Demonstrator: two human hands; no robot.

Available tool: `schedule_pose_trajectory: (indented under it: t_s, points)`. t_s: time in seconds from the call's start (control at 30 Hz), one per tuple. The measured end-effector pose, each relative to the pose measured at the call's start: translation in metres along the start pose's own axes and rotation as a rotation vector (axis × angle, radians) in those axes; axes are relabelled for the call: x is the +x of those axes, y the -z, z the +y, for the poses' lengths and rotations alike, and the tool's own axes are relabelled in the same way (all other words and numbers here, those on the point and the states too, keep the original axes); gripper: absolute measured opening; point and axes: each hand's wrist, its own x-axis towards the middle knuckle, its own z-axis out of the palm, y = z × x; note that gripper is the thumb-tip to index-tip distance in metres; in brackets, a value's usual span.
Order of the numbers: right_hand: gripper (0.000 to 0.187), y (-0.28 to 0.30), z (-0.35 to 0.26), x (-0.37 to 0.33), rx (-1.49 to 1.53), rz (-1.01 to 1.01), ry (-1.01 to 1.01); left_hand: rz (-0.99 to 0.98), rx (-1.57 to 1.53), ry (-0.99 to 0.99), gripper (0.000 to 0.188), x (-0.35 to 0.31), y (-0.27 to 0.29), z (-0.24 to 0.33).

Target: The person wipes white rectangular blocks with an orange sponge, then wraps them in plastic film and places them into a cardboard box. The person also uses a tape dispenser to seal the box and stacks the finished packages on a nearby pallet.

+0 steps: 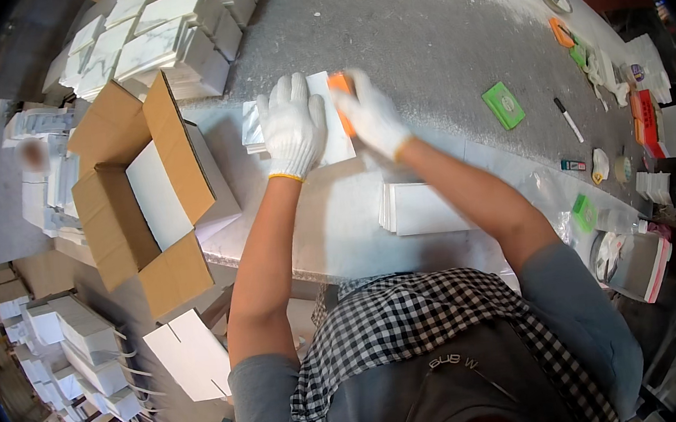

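My left hand [293,125], in a white knit glove, lies flat with its fingers stretched out on a white tile [338,147]. At its left a small stack of marbled tiles [252,129] shows from beneath. My right hand [378,118], gloved the same way and blurred by motion, grips an orange rectangular block [342,105]. That block meets the right edge of the white tile; its grit or texture cannot be made out. Nearer to me, partly under my right forearm, lies a stack of thin white tiles [428,208].
An open cardboard box [176,145] stands left of my hands, flaps spread. Tall stacks of marbled tiles [164,44] rise at the back left. On the right of the grey table [410,30] lie a green block [503,105], a marker [568,119] and a clear plastic container [633,271].
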Motion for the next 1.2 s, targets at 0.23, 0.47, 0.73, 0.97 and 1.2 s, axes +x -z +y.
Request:
schedule_pose_trajectory:
  t_s: [0.23, 0.47, 0.73, 0.97, 1.2]
  points:
    - [0.073, 0.0, 0.007, 0.024, -0.033, -0.034, 0.017, 0.024, -0.01, -0.001, 0.036, -0.002, 0.003, 0.001]
    - [0.073, -0.001, -0.001, -0.013, -0.108, 0.051, 0.172, 0.024, -0.017, -0.061, 0.034, 0.002, -0.002, -0.002]
    - [0.074, 0.002, -0.007, 0.007, -0.14, 0.004, 0.226, 0.021, 0.003, -0.03, 0.036, -0.001, -0.003, -0.007]
    - [0.069, 0.003, -0.01, -0.006, -0.172, 0.064, 0.264, 0.035, -0.042, -0.074, 0.033, 0.002, 0.001, -0.001]
    - [0.073, 0.002, -0.004, 0.032, -0.165, 0.057, 0.218, 0.008, -0.023, -0.036, 0.04, 0.001, -0.001, -0.003]
